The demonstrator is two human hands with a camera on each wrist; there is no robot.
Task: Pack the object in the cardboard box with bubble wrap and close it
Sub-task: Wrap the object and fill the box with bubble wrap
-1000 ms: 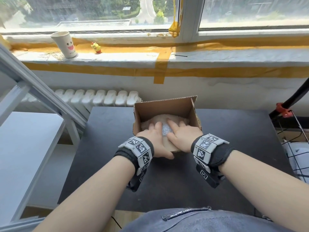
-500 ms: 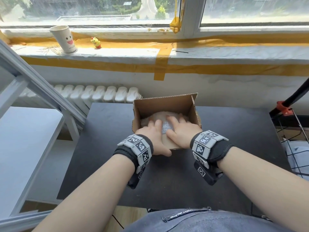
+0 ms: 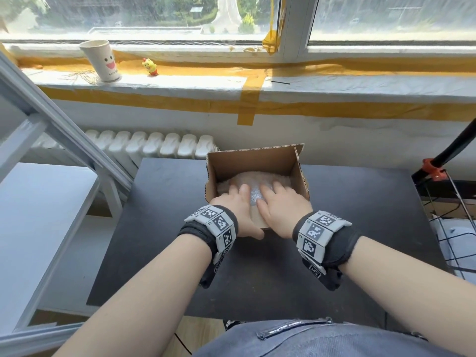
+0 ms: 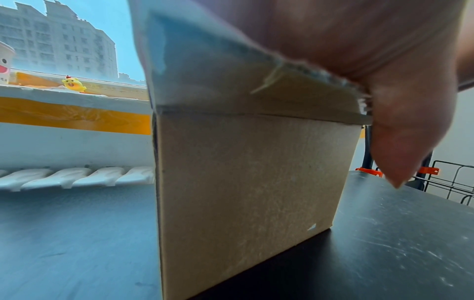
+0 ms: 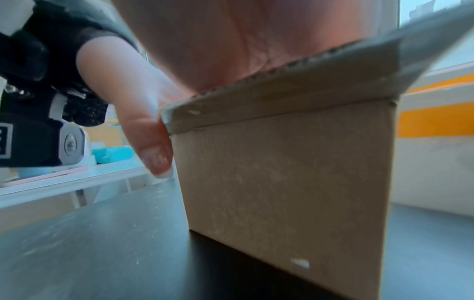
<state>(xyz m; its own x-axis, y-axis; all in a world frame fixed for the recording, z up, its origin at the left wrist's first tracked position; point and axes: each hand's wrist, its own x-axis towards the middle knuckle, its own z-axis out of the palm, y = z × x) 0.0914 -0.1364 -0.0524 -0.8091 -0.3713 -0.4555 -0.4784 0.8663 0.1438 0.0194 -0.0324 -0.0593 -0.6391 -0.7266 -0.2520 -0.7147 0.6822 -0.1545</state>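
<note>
Little has moved since 0.5 s ago: both hands stay flat on the bubble wrap (image 3: 253,180) inside the cardboard box (image 3: 251,162) on the black table (image 3: 159,228); the head cam tipped down a bit. Left hand (image 3: 238,204) & right hand (image 3: 282,203) press w/ straight fingers, gripping nothing. Object under the wrap is hidden. Wrist views add the box's near flap pushed down under each palm, thumbs hanging over its edge. Head view alone shows the wrap, plus cup (image 3: 101,60) on the sill.

You wear black wristbands (image 3: 332,243) on both bare forearms, each ringed with grey plates printed with black-and-white square markers, plus grey-blue denim (image 3: 322,341).
</note>
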